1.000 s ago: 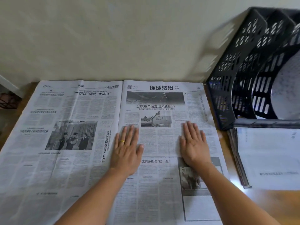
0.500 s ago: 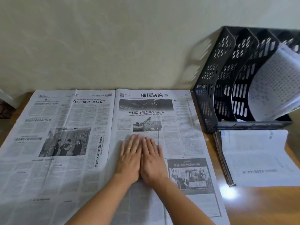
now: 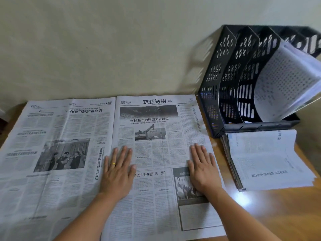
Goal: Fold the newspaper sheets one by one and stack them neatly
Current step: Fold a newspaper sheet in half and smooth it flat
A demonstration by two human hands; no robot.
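Newspaper sheet (image 3: 73, 150) open across lower frame, centre crease vertical. Left hand (image 3: 118, 173) flat beside crease, right hand (image 3: 203, 169) flat near right edge, grasping nothing. Folded stack (image 3: 271, 164) right, probably finished sheets.

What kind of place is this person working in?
Probably a home or office desk: a wooden table against a plain wall, a black file rack holding papers, and a stack of folded newspapers beside the open newspaper.

Open newspaper (image 3: 152, 153) right page masthead "环球法治" with "05", headline "全球海洋治理迎来新起点", left page at 9 o'clock marked "02", headline "一张证"撬动"百店兴"
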